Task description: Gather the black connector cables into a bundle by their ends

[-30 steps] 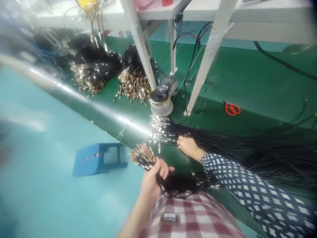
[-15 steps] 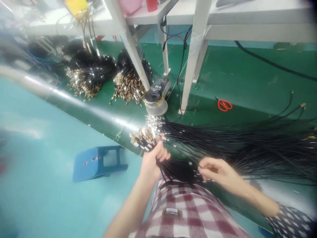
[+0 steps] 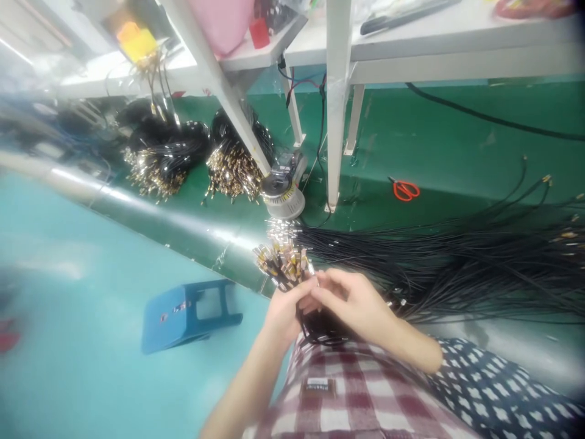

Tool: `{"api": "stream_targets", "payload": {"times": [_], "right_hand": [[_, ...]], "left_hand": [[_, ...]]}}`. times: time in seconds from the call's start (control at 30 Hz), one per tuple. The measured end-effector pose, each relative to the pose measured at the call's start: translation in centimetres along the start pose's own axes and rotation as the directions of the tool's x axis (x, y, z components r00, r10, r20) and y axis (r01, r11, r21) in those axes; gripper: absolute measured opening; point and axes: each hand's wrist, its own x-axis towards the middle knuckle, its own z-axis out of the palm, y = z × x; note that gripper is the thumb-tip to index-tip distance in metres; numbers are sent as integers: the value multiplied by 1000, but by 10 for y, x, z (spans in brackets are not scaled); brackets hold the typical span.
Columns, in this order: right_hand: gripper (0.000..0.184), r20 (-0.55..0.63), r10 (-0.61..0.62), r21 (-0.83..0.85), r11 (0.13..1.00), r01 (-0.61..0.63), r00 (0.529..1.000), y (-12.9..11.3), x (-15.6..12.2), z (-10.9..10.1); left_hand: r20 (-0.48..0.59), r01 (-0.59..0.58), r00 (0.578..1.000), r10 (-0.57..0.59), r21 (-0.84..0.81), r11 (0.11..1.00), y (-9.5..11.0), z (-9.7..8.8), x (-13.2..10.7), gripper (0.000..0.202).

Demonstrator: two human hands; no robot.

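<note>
My left hand is wrapped round a bundle of black cables, just below their gold and silver connector ends, which fan out above the fist. Against it, my right hand pinches at the bundle's right side, thumb and forefinger together near a silver connector tip. The cable in that pinch is mostly hidden by the fingers. Black cable lengths from the bundle hang in front of the checked apron. A wide spread of loose black cables lies on the green surface to the right, with silver ends gathered at its left.
A grey-white round device stands by the table leg. Orange-handled scissors lie farther right. Two coiled cable heaps with gold ends, a left heap and a right heap, rest beneath the white table. A blue stool is on the floor.
My right hand has moved left from the loose cables to the bundle, meeting my left hand. The left hand keeps its grip. The view has shifted slightly.
</note>
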Motion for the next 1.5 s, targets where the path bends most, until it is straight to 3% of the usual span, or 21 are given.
{"api": "stream_targets", "payload": {"times": [0.13, 0.27, 0.37, 0.53, 0.67, 0.77, 0.83, 0.9, 0.97, 1.03, 1.13, 1.27, 1.4, 1.5], "right_hand": [[23, 143, -53, -122, 990, 70, 988, 13, -15, -15], [17, 305, 21, -307, 949, 77, 952, 25, -30, -31], [19, 264, 19, -165, 986, 26, 964, 21, -27, -23], [32, 178, 22, 118, 992, -44, 984, 7, -10, 2], [30, 108, 32, 99, 994, -42, 994, 3, -5, 7], [31, 182, 53, 73, 995, -67, 982, 9, 5, 1], [35, 238, 115, 8, 993, -121, 964, 24, 20, -6], [36, 193, 159, -238, 965, -111, 968, 46, 41, -12], [26, 115, 127, -548, 836, -44, 985, 72, 63, -13], [14, 139, 102, -688, 725, 22, 985, 95, 80, -7], [11, 211, 107, -732, 676, 84, 972, 120, 91, 5], [16, 236, 92, -760, 637, 125, 967, 132, 88, 9], [11, 237, 80, -729, 673, 123, 968, 132, 88, 9], [11, 193, 67, -662, 745, 80, 979, 122, 87, 5]], "left_hand": [[73, -11, 997, 12, -1, 1000, 0, -7, 1, 24], [184, -9, 983, 16, -37, 999, -2, -16, 3, 21], [220, -16, 975, 16, 0, 1000, -3, -19, 4, 23], [110, -52, 993, 50, 20, 998, -2, -18, 5, 28], [62, -58, 996, 57, 9, 998, -2, -18, 6, 30], [76, -22, 997, 21, 5, 1000, 0, -23, 5, 21], [97, -36, 995, 38, -19, 999, 0, -28, 4, 22], [108, -53, 992, 60, -61, 997, -1, -34, 2, 27], [124, -50, 990, 62, -94, 994, -3, -39, 1, 30], [135, -40, 989, 57, -125, 991, -7, -42, 0, 31], [107, -51, 992, 68, -151, 987, -11, -42, 1, 35], [88, -56, 994, 69, -142, 988, -11, -39, 4, 40], [104, -54, 992, 67, -119, 991, -10, -37, 7, 36], [87, -82, 992, 91, -98, 992, -10, -36, 8, 19]]}}
